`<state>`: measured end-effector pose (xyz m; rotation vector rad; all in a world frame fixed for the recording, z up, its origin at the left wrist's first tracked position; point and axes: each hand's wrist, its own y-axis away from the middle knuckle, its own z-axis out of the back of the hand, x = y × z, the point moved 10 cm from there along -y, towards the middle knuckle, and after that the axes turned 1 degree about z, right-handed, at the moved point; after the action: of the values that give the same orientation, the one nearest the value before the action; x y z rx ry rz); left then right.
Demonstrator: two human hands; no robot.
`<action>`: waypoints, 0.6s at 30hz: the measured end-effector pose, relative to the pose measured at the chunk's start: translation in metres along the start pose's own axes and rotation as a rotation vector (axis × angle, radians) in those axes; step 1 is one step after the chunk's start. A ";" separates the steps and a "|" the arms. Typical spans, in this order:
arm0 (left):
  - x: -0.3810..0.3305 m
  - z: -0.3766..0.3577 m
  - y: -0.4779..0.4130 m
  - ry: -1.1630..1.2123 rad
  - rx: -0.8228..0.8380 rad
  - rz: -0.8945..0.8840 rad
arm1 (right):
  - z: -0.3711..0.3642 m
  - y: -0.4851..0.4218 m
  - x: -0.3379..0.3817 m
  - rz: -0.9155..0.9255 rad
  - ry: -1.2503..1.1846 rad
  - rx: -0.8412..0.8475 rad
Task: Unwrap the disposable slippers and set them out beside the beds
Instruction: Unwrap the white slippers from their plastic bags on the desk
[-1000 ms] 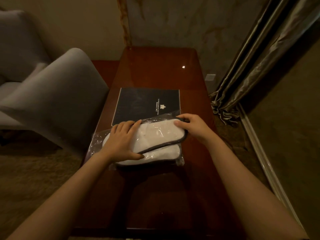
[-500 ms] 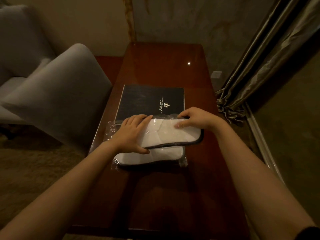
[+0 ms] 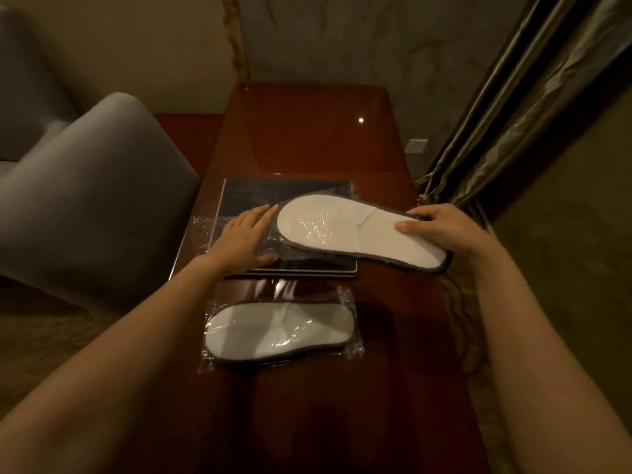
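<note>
My right hand (image 3: 441, 230) grips the toe end of a white slipper (image 3: 359, 234) with grey trim and holds it slanted above the table. Its heel end still sits inside a clear plastic wrapper (image 3: 201, 230). My left hand (image 3: 242, 234) lies on that wrapper over a black folder (image 3: 290, 191), thumb and fingers closed on the plastic. Nearer to me, a second wrapped slipper packet (image 3: 280, 331) lies flat on the dark wooden table (image 3: 307, 131).
A grey armchair (image 3: 92, 200) stands close against the table's left side. Heavy curtains (image 3: 513, 114) hang at the right, with a wall socket (image 3: 416, 145) beside them. Carpet shows on both sides of the table.
The top packet has moved off the lower one onto the folder. My right hand has drawn the slipper out to the right, while my left hand stays on the wrapper.
</note>
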<state>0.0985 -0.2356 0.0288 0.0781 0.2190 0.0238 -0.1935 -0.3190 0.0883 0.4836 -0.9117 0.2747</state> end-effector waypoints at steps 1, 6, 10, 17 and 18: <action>0.002 -0.002 -0.007 0.005 0.002 0.007 | 0.004 -0.002 -0.002 -0.007 -0.022 -0.015; 0.023 -0.019 -0.033 0.009 0.049 0.095 | 0.024 -0.007 -0.006 0.001 -0.101 -0.133; 0.042 -0.036 -0.043 0.002 0.102 0.210 | 0.025 -0.012 -0.010 -0.009 -0.278 -0.229; 0.016 -0.054 -0.067 -0.027 0.080 0.193 | -0.028 -0.043 -0.024 -0.072 -0.431 -0.345; 0.012 -0.058 -0.071 -0.017 0.078 0.188 | -0.040 -0.048 -0.028 -0.093 -0.430 -0.346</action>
<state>0.0989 -0.3013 -0.0355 0.1763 0.1953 0.2015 -0.1612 -0.3407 0.0314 0.2644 -1.3223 -0.0791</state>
